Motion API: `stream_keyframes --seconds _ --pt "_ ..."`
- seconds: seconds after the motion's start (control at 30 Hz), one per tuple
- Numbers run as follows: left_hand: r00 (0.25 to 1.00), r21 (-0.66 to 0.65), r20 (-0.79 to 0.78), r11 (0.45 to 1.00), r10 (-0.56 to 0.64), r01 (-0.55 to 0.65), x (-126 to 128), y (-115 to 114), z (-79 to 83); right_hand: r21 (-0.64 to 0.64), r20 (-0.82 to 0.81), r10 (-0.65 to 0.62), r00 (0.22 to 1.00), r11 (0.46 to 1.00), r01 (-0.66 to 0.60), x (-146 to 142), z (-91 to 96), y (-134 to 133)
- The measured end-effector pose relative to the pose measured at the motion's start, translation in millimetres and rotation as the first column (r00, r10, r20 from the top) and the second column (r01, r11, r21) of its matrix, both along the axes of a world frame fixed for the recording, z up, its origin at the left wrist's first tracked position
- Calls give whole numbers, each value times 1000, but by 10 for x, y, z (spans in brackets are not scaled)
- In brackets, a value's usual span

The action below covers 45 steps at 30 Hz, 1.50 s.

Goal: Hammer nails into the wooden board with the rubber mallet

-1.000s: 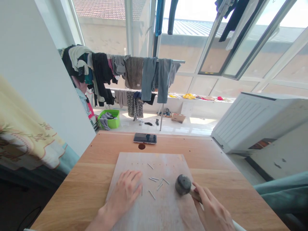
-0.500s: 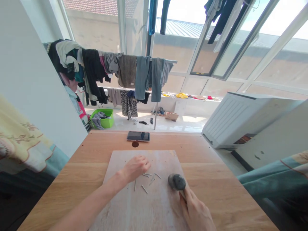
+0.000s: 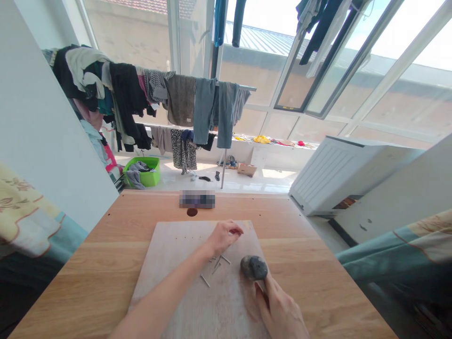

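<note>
My right hand (image 3: 280,306) is wrapped round the handle of a hammer (image 3: 254,267) with a thick, rounded, dark head, held over the right side of a pale wooden board (image 3: 190,306). Toward the board's far right, my left hand (image 3: 226,237) has thumb and fingers pinched together; anything between the fingertips is too small to make out. Several loose nails, one of them a lone nail (image 3: 205,281), lie mid-board, partly behind my left wrist. A row of small dark dots (image 3: 185,237) marks the board left of my left hand.
The board lies on a wooden table (image 3: 300,263). A blurred-out phone (image 3: 197,199) rests near the table's far edge, beside a round dark hole (image 3: 192,212). Beyond stand a laundry rack (image 3: 243,87), a green basket (image 3: 150,176) and a white cabinet (image 3: 328,174). Curtains hang at both sides.
My left hand has moved right and a little farther away across the board, its fingertips still together. The hammer stays in my right hand at nearly the same place. The view has shifted slightly.
</note>
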<state>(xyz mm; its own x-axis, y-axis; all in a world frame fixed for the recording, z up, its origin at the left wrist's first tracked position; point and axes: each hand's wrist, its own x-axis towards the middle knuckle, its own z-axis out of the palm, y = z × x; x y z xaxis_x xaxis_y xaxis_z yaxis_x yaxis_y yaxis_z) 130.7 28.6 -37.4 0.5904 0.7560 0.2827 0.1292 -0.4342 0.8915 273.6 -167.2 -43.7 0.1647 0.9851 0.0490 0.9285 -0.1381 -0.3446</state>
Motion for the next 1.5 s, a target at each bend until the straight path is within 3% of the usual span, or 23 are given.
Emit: stream_keyframes --seconds 0.27,0.4,0.5,0.6,0.8,0.9,1.07,1.23,1.4,1.5 --pt "998 128 -37 991 53 -48 -5 -14 -139 -79 -282 -22 959 997 0 145 32 66" --pt "996 145 -74 988 57 -46 5 -9 -135 -144 -485 -1 874 987 -79 232 54 92" --pt "994 132 -98 991 50 -36 10 -13 -138 -240 -663 -61 746 961 -135 242 60 123" --pt "992 73 -105 995 71 -64 12 -17 -148 -228 -805 -137 577 970 -88 165 102 203" --pt "991 46 -117 997 71 -66 7 -27 -109 -172 -972 -193 133 973 154 -125 276 557" --pt "992 27 -106 997 75 -73 3 -29 -97 -157 -987 -163 -3 946 283 -212 249 739" --pt "994 -1 -81 998 70 -70 -2 -26 -109 -177 -984 -173 -44 915 363 -236 128 822" --pt "986 73 -137 993 97 -88 -1 -29 -78 -151 -985 -102 -142 909 389 -264 144 746" --pt "984 116 -151 990 92 -75 4 -25 -82 -94 -995 -98 -10 915 394 -253 174 736" --pt "982 121 -161 990 95 -76 11 -27 -98 -67 -996 -81 25 932 356 -224 158 727"
